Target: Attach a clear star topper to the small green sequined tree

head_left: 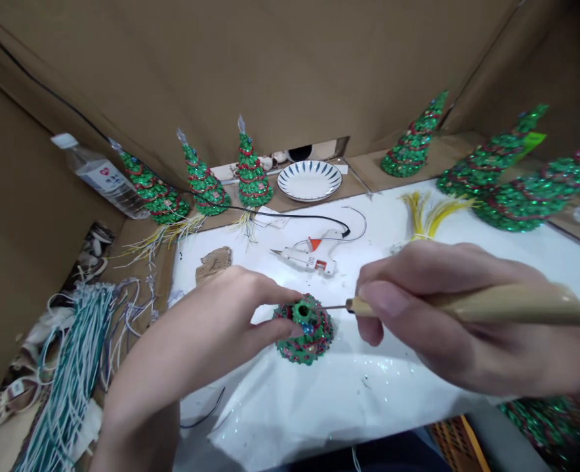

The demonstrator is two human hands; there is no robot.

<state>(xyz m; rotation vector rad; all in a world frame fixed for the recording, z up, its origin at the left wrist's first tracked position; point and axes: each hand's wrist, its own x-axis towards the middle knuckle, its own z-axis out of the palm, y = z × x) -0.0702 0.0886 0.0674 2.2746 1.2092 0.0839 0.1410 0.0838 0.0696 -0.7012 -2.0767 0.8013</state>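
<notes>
A small green tinsel Christmas tree [314, 344] with red garland stands on the white table sheet, its top showing a dark round hole. My left hand [250, 301] pinches it near the top, thumb and forefinger on either side. In my right hand [418, 314] is an awl [506, 305] with a pale wooden handle, fingers wrapped round it. Its thin metal shaft points left and reaches the tree's top by the hole; whether the tip is inside I cannot tell. Beyond the tree lies a white glue gun [314, 255] with an orange trigger.
Several finished-looking trees [254, 174] line the back and right edge. A striped plate [310, 180], a water bottle [105, 177] and yellow wires [428, 216] lie around the sheet. Teal and white wires [71, 373] bundle at left; a black cord [270, 213] crosses the back.
</notes>
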